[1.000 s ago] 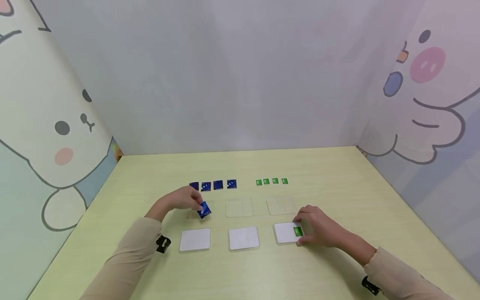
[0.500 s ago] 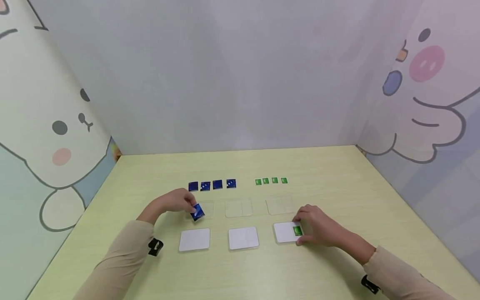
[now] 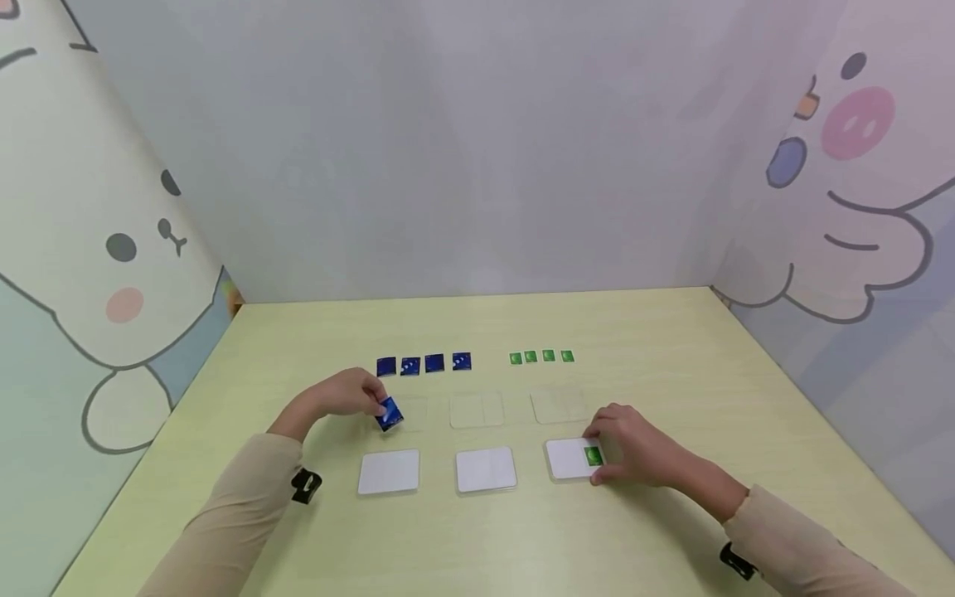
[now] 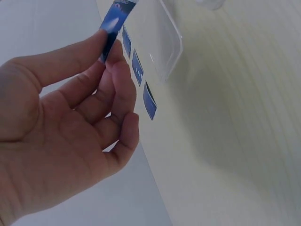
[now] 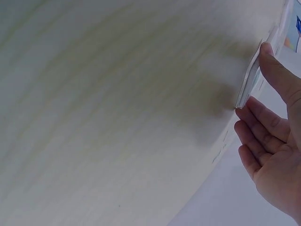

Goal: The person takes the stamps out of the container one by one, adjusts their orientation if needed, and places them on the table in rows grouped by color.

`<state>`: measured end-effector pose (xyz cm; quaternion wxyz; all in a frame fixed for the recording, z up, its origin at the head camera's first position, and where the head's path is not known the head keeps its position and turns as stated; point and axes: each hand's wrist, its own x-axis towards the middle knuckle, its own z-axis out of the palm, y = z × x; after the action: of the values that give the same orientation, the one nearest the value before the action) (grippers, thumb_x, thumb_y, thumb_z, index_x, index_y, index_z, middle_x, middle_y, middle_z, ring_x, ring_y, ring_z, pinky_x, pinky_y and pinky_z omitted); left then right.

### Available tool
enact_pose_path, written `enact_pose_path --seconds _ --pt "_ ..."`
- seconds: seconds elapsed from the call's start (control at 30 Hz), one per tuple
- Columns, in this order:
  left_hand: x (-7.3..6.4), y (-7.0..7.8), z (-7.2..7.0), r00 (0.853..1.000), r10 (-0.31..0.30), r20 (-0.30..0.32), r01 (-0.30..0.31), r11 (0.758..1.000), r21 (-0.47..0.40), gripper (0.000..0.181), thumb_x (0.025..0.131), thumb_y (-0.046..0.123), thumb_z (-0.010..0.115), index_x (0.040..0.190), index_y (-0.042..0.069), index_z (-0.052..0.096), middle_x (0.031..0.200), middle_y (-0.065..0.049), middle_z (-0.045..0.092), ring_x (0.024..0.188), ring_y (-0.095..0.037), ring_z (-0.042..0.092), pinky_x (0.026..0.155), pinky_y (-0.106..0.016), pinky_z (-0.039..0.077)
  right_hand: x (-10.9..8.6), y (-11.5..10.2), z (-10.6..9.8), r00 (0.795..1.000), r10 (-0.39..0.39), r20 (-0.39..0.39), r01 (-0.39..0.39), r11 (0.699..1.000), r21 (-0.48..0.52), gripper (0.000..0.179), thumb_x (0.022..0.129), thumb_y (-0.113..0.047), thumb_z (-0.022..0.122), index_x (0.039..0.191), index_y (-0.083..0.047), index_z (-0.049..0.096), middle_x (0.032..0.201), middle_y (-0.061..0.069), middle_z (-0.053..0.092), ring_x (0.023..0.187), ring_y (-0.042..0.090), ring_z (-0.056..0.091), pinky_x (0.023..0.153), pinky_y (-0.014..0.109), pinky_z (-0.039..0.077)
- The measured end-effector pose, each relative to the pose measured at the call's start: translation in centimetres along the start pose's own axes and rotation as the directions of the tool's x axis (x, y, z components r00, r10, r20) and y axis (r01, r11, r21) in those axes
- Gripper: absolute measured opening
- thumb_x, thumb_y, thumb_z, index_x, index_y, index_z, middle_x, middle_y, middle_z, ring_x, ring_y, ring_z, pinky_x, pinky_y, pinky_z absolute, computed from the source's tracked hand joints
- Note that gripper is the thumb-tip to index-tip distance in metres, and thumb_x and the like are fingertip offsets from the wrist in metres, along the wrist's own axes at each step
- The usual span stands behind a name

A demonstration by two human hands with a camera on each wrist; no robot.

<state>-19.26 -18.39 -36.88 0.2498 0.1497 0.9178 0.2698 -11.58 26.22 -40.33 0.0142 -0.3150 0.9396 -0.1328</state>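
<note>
My left hand (image 3: 345, 393) pinches a small blue picture card (image 3: 390, 414) between thumb and fingertips, above the left one of three clear plastic lids (image 3: 476, 410). In the left wrist view the blue card (image 4: 115, 22) is seen tilted, its upper end cut off by the frame. On the right, my right hand (image 3: 637, 448) grips a flat case with a white face (image 3: 565, 458) by its edges, thumb on the near side, fingers on the far side. A small green card (image 3: 593, 456) lies at the right end of that white face.
Two more white-faced cases, a left one (image 3: 389, 472) and a middle one (image 3: 486, 469), lie in the same row. Behind the clear lids are several blue cards (image 3: 434, 362) and several green cards (image 3: 548, 356). A pale wall (image 3: 477, 166) borders the table's far edge.
My left hand has moved a little to the left with the blue card, over the left lid. The right hand keeps its grip on the right case.
</note>
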Motion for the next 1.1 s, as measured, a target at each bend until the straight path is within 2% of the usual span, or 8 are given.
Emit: enact_pose_path --seconds 0.37,0.6,0.83,1.1 --pt "-0.5 0.2 -0.9 0.999 -0.031 -0.018 0.031 1.000 0.004 0.011 0.089 0.010 0.066 0.095 0.001 0.068 0.092 -0.008 0.067 0.083 -0.018 0.053 0.074 -0.030 0.044 0.0 0.0 0.0 1.000 0.001 -0.003 -0.001 1.000 -0.003 0.049 0.068 -0.043 0.087 0.101 -0.012 0.071 0.099 -0.007 0.067 0.094 0.013 0.057 0.090 0.043 0.048" --pt "-0.6 -0.1 -1.3 0.998 -0.032 -0.045 0.033 0.999 0.018 0.013 0.090 0.010 0.065 0.097 0.000 0.069 0.091 -0.009 0.068 0.082 -0.018 0.053 0.075 -0.031 0.046 -0.1 -0.3 0.1 0.998 0.057 0.023 -0.057 0.998 -0.002 0.050 0.067 -0.044 0.087 0.104 -0.014 0.071 0.101 -0.008 0.066 0.096 0.010 0.055 0.088 0.039 0.050" --pt "-0.8 -0.1 -1.8 0.996 -0.045 -0.073 0.047 0.999 0.021 0.016 0.092 0.011 0.064 0.101 -0.001 0.069 0.095 -0.012 0.069 0.086 -0.020 0.055 0.079 -0.036 0.048 0.0 -0.1 0.0 1.000 0.018 0.003 -0.018 1.000 0.000 0.050 0.068 -0.045 0.087 0.102 -0.012 0.070 0.099 -0.007 0.067 0.094 0.012 0.056 0.089 0.042 0.049" --pt "-0.4 -0.7 -2.2 0.994 -0.038 -0.098 0.040 0.999 0.017 0.017 0.092 0.010 0.062 0.101 -0.003 0.069 0.097 -0.014 0.070 0.087 -0.022 0.058 0.078 -0.037 0.050 -0.1 0.0 0.1 1.000 -0.002 -0.007 0.002 1.000 -0.003 0.049 0.068 -0.045 0.086 0.101 -0.013 0.070 0.099 -0.007 0.067 0.095 0.013 0.057 0.089 0.042 0.049"
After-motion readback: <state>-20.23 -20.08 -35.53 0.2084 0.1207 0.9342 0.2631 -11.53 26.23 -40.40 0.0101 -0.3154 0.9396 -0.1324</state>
